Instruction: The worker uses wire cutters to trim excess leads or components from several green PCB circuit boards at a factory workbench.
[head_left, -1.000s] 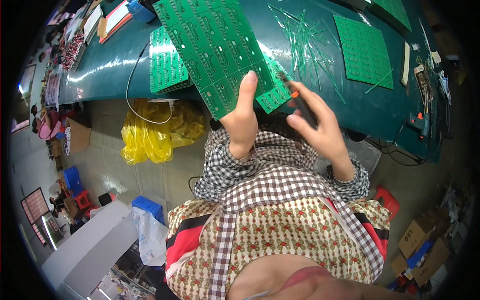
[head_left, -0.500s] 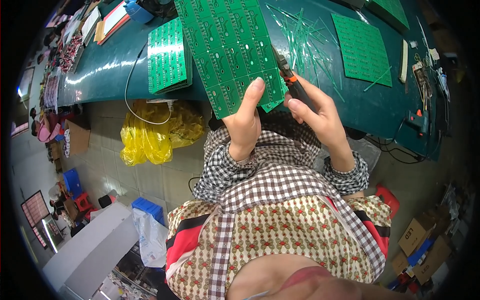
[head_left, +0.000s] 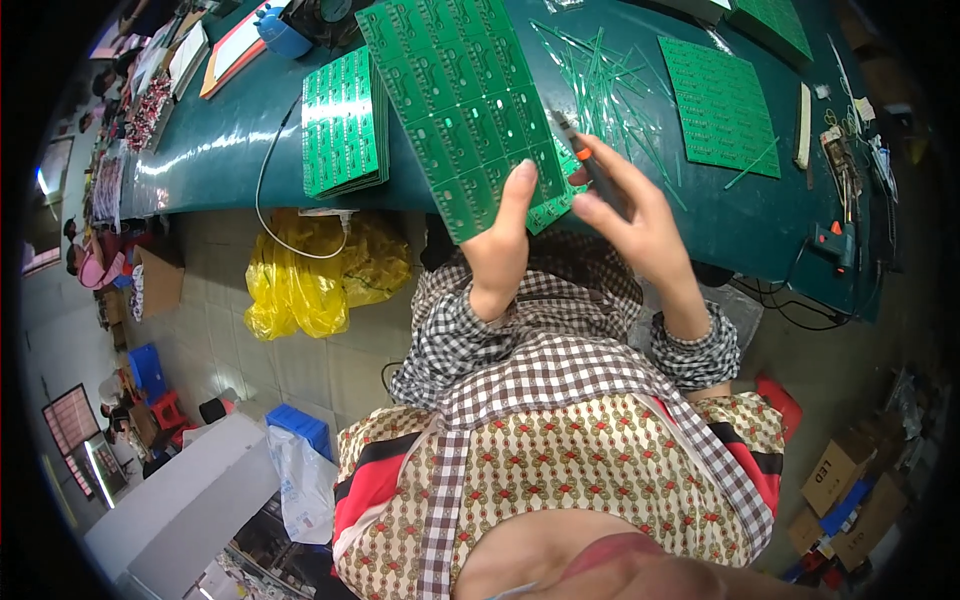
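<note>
A large green circuit board panel is tilted up in front of me, gripped at its lower edge by my left hand, whose thumb lies on its face. My right hand is closed around cutting pliers with dark handles and an orange band. Their dark jaws point up and left, just beside the panel's right edge. Another piece of green board shows below and behind the panel, partly hidden. Thin green strips lie scattered on the table beyond the pliers.
A stack of green panels stands left on the dark green table. One flat panel lies at right, with another stack behind it. A white cable hangs over the front edge above yellow plastic bags.
The panel has shifted slightly right and turned a little in my left hand. The pliers' jaws, earlier against its right edge, now show a small gap from it.
</note>
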